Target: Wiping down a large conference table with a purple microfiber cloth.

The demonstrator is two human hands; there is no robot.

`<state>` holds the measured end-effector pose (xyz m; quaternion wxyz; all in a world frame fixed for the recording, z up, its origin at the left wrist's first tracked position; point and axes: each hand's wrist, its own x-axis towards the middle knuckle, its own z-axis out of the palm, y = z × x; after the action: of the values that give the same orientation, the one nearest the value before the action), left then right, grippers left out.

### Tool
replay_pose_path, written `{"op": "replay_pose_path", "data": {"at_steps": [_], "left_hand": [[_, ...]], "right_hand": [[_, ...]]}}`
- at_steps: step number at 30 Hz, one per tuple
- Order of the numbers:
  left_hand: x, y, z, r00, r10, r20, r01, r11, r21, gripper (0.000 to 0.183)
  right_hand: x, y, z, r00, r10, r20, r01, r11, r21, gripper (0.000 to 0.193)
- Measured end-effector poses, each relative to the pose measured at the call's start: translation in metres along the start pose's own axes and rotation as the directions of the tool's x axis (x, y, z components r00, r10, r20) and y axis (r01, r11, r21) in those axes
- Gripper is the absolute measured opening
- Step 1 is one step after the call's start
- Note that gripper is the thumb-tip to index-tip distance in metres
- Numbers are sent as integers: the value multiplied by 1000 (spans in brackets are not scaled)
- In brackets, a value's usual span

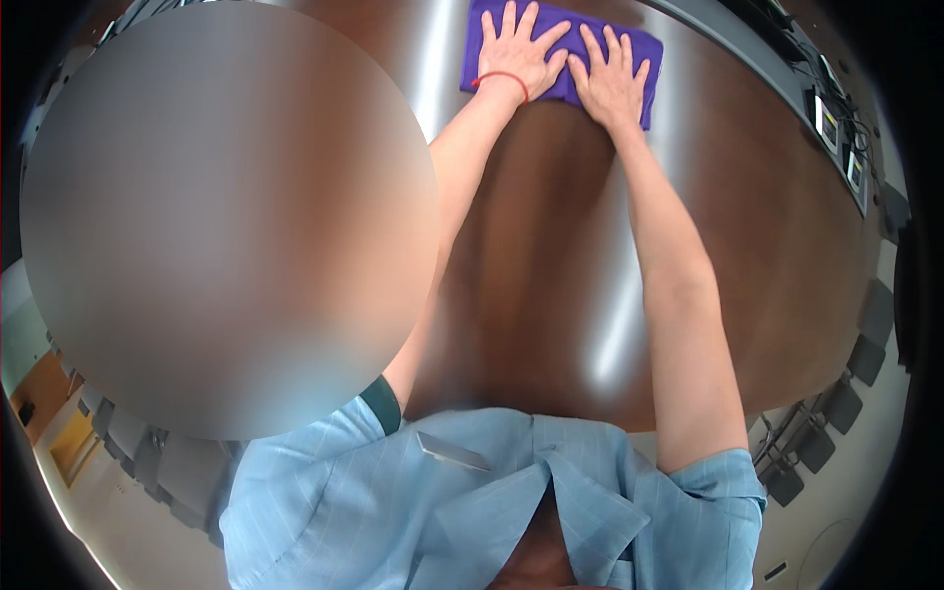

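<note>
Left hand pressed flat on the purple cloth, fingers spread and released, gripping nothing, palm down. Red string bracelet round the wrist just behind that hand. Right hand just beside the left one, thumbs nearly touching, likewise flat and open on the same cloth, fingers fanned, nothing grasped. Cloth spread under both palms, its far edge showing beyond the fingertips, its right corner sticking out past the right hand's little finger. Glossy dark-brown wooden worktop beneath cloth and arms, streaked with bright reflections on both sides of the forearms. Both arms stretched out straight from a light-blue short-sleeved shirt at the near edge of the worktop. Well to the right of the right hand, along the worktop's far curved edge, small screen units with cables. Farther right and nearer, off the worktop edge, a row of grey chairs on a pale floor.
</note>
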<state>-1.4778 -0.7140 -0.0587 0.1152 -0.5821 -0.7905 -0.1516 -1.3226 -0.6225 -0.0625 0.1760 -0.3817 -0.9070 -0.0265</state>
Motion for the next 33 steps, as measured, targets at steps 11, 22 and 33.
{"op": "replay_pose_path", "data": {"at_steps": [11, 22, 33], "left_hand": [[-263, 79, -119, 971, 32, 236, 4, 988, -152, 60], [-480, 119, -215, 943, -30, 332, 82, 986, -143, 63], [-574, 83, -243, 926, -209, 313, 232, 972, -40, 66]], "right_hand": [[-278, -80, -120, 984, 42, 173, -55, 996, 76, 69], [-475, -143, -194, 936, -114, 334, 32, 970, 241, 73], [-517, -216, -193, 923, -251, 291, 132, 919, 372, 75]]}}
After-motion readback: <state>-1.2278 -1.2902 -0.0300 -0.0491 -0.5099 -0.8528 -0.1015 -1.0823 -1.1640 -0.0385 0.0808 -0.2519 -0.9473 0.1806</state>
